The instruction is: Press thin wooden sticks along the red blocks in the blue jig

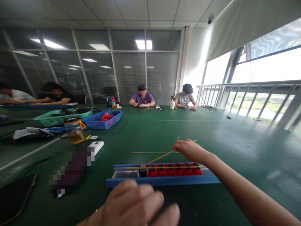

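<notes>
My right hand [187,149] is closed on a thin wooden stick [162,156], which slants down to the left over a blue-edged rail [162,181]. In the rail sits a row of several red holders [170,171] with black parts in them, and a black block [142,171] at their left end. A second stick [171,167] lies lengthwise across the row. Behind the rail, another stick [145,152] rests on the green table. My left hand [138,205] is in front of the rail, close to the camera, with fingers curled and blurred; what it holds, if anything, is hidden.
On the left are a blue basket [103,122], a green basket [54,117], a jar [75,133], a white device [97,147] and a dark tablet [16,197]. Several people sit at the far and left sides of the green table [246,150].
</notes>
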